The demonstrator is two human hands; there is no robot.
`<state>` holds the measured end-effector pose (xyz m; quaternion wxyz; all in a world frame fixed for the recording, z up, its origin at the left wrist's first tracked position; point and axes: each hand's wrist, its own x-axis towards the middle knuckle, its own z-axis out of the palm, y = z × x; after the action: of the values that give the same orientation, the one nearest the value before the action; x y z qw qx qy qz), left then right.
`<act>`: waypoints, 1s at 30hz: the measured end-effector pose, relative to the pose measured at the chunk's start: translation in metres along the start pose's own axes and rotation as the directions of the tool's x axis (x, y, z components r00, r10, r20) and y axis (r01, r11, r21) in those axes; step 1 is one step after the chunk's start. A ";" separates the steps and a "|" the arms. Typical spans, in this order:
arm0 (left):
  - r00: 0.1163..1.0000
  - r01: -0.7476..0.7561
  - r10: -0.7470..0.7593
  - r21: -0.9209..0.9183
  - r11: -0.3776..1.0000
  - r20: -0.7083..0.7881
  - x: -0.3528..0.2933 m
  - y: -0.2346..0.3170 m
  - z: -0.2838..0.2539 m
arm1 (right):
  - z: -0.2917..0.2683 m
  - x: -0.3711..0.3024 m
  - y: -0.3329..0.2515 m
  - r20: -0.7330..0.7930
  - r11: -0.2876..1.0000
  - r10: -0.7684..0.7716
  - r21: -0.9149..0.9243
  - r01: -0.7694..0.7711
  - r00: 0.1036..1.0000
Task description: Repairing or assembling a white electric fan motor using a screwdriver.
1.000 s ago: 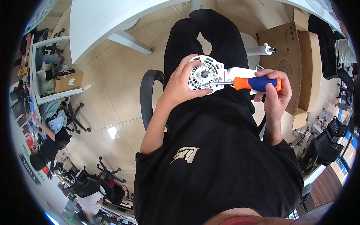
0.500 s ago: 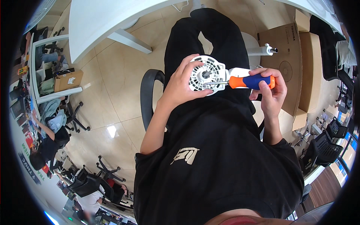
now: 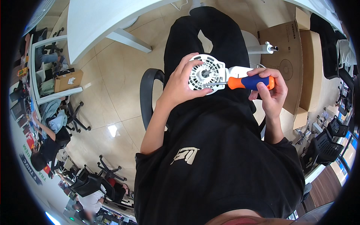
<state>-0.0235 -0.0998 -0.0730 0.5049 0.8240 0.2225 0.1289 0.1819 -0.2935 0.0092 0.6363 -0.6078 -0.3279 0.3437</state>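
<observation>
Above my lap, my left hand grips the rim of a white fan motor housing, round and slotted, with a metal shaft sticking up from its middle. A white neck piece extends from the housing to the right. In my right hand is a screwdriver with a blue and orange handle, fingers wrapped round it. Its metal shank points left across the housing face, and the tip lies at the lower part of the slotted face, near my left thumb. Whether the tip sits in a screw is too small to tell.
A white table curves across the upper left. Right of my legs stand a white pole with a metal end on a round base and an open cardboard box. A black chair armrest is at my left; other people sit farther left.
The housing and screwdriver have shifted very slightly. Both hands keep the same grip, and the screwdriver tip stays on the housing face.
</observation>
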 end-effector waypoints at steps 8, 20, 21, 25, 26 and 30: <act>1.000 -0.009 0.009 0.002 1.000 0.003 0.000 0.000 -0.001 | 0.014 0.028 -0.017 0.291 0.848 -0.364 -0.290 0.444 0.885; 1.000 -0.015 0.014 -0.070 0.997 -0.012 0.000 -0.005 0.002 | 0.064 0.062 -0.063 0.603 0.671 -0.256 -0.451 0.588 0.755; 1.000 0.004 -0.003 -0.085 0.996 0.003 0.000 -0.006 0.002 | 0.065 0.062 -0.066 0.598 0.669 -0.233 -0.474 0.573 0.767; 0.999 0.026 -0.025 -0.029 0.999 0.042 0.000 -0.003 0.001 | 0.055 0.061 -0.061 0.618 0.638 -0.212 -0.500 0.586 0.758; 1.000 -0.011 0.011 -0.013 1.000 0.004 0.000 -0.004 0.003 | 0.054 0.061 -0.057 0.617 0.655 -0.260 -0.453 0.605 0.743; 0.999 -0.033 0.034 0.057 0.998 -0.017 0.001 0.002 -0.001 | 0.051 0.059 -0.046 0.660 0.618 -0.359 -0.361 0.698 0.659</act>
<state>-0.0229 -0.0994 -0.0708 0.4769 0.8406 0.2166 0.1382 0.1731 -0.2171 0.0572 0.3732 -0.5224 -0.7492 0.1630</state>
